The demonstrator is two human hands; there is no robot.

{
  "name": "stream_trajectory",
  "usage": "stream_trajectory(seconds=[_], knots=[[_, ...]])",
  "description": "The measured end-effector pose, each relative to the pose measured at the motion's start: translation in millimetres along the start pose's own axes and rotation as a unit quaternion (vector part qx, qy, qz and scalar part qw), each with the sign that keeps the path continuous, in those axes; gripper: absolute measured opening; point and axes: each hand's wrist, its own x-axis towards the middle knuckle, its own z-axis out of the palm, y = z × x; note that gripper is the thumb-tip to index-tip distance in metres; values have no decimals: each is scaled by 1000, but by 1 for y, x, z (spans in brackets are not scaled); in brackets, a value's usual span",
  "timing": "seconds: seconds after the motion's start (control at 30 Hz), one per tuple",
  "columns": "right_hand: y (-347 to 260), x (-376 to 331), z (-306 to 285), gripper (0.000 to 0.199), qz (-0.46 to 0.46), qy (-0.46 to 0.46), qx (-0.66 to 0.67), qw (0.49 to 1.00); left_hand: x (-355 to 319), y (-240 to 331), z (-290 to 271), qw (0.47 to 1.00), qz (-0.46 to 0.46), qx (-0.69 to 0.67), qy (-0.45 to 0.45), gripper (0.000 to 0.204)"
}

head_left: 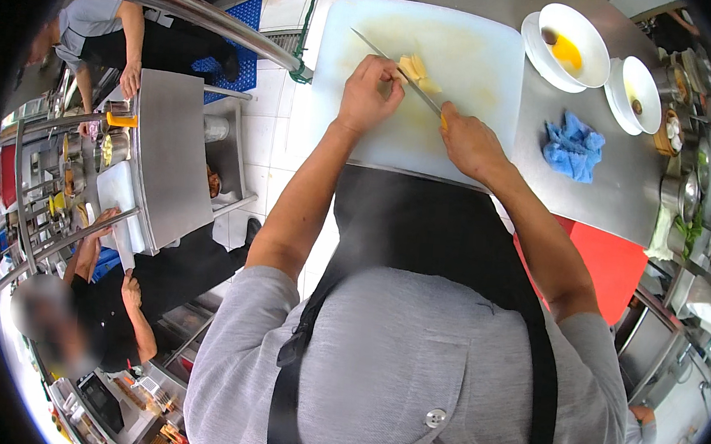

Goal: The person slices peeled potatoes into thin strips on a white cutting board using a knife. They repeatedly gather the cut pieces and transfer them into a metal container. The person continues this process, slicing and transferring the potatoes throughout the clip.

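Observation:
On a white cutting board (495, 108) lie several pale yellow slices of food (417, 66), whose kind I cannot make out. My right hand (472, 145) is closed around the yellow handle of a knife (420, 93). Its long thin blade slants toward the far left, between the slices and my left hand. The fingers of my left hand (369, 96) are curled together close to the blade. At their tips they press on a small pale yellow piece, mostly hidden by the fingers and the blade.
To the right, a crumpled blue cloth (574, 147) rests on the steel counter (531, 185). Beyond it stand white bowls, one with orange-yellow liquid (567, 54). Left, a railing (189, 8) separates me from a steel table (175, 152), where co-workers stand, one with a cleaver (123, 247).

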Motion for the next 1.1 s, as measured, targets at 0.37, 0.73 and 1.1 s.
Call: stream_trajectory(seconds=[0.37,0.73,1.1], knots=[[0,-1,2,26,-19,3,-14,1000,4,6,-4,998,7,41,-49,32],[-2,-1,2,29,-10,-13,-10,1000,1,2,-2,997,-15,47,-53,31],[6,53,-1,45,-78,233,107,963,1,3,-1,999,-7,32,-37,31]])
